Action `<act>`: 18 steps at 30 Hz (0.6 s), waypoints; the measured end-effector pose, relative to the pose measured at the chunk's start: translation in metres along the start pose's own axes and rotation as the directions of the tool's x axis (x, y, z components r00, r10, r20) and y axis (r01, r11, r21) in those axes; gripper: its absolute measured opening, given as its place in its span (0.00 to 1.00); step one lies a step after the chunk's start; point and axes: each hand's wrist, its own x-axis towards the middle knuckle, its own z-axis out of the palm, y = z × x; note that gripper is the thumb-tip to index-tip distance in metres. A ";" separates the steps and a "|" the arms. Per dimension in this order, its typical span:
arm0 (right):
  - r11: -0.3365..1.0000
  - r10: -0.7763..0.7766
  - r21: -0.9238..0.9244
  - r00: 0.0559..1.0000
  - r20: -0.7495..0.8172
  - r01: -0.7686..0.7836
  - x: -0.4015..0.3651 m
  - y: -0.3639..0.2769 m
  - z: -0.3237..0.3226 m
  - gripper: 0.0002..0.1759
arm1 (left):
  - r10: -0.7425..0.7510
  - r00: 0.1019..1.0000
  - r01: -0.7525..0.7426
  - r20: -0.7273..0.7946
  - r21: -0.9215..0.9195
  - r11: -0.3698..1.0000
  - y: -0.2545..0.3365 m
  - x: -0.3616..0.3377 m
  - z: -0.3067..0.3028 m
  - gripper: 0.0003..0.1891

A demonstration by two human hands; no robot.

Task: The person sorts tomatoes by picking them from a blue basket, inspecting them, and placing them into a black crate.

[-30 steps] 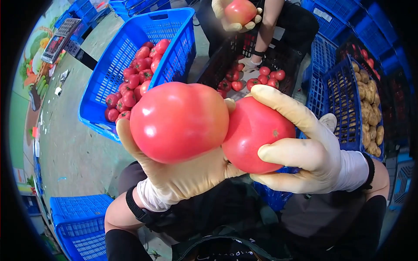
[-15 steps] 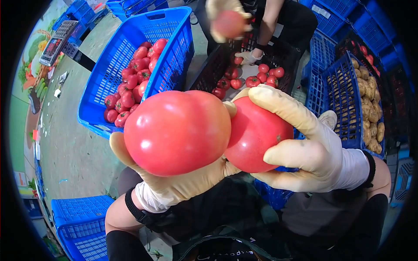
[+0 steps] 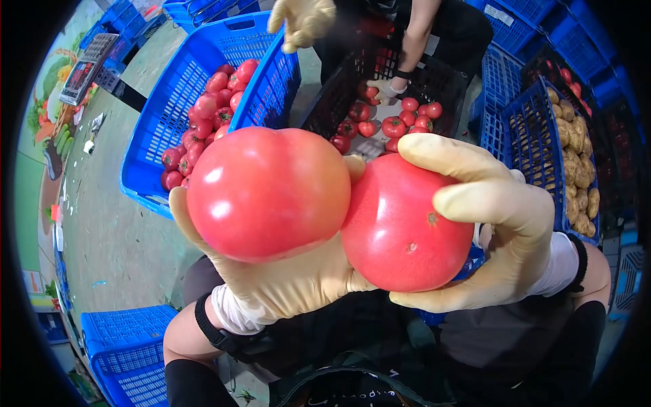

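The gloved left hand (image 3: 291,278) is cupping a large pink-red tomato (image 3: 268,193) from beneath, palm and fingers clasping it; the right hand (image 3: 505,224), also gloved, is gripping a second tomato (image 3: 403,230), with its fingers wrapping over the far side; the two fruits are touching, held up near the camera, below and right of the blue crate (image 3: 271,81) of small tomatoes; a co-worker's gloved hand (image 3: 302,20) is hanging slack-fingered over that crate's far right corner; a black crate (image 3: 325,102) is sitting just right of it.
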 end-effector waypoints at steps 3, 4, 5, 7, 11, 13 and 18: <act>0.991 -0.040 -0.122 0.997 0.067 0.048 -0.002 0.002 0.000 0.46 | -0.017 0.998 0.014 0.060 0.041 0.999 -0.002 -0.002 -0.002 0.59; 0.969 -0.086 -0.223 0.990 0.112 0.109 -0.002 0.004 -0.001 0.48 | 0.088 0.994 -0.094 -0.068 -0.096 0.991 -0.005 -0.004 0.000 0.60; 0.972 -0.025 -0.227 0.991 0.134 0.055 0.000 0.000 -0.005 0.46 | 0.170 0.964 -0.213 -0.205 -0.216 0.953 -0.007 -0.004 0.002 0.61; 0.900 0.357 0.249 0.933 0.050 -0.358 0.002 -0.011 -0.007 0.42 | -0.019 0.986 0.025 -0.164 0.034 0.999 -0.002 0.000 0.004 0.62; 0.156 0.687 0.827 0.661 0.303 -0.541 -0.009 0.002 -0.023 0.31 | -0.173 0.978 0.207 -0.120 0.403 0.892 0.000 0.006 -0.001 0.63; -0.014 0.678 0.863 0.630 0.379 -0.504 -0.019 0.008 -0.023 0.28 | -0.147 0.987 0.160 -0.062 0.450 0.879 0.002 0.001 -0.011 0.61; 0.056 0.802 0.837 0.524 0.287 -0.544 -0.060 0.032 -0.038 0.21 | -0.041 0.985 0.112 -0.166 0.446 0.888 -0.005 -0.003 -0.022 0.54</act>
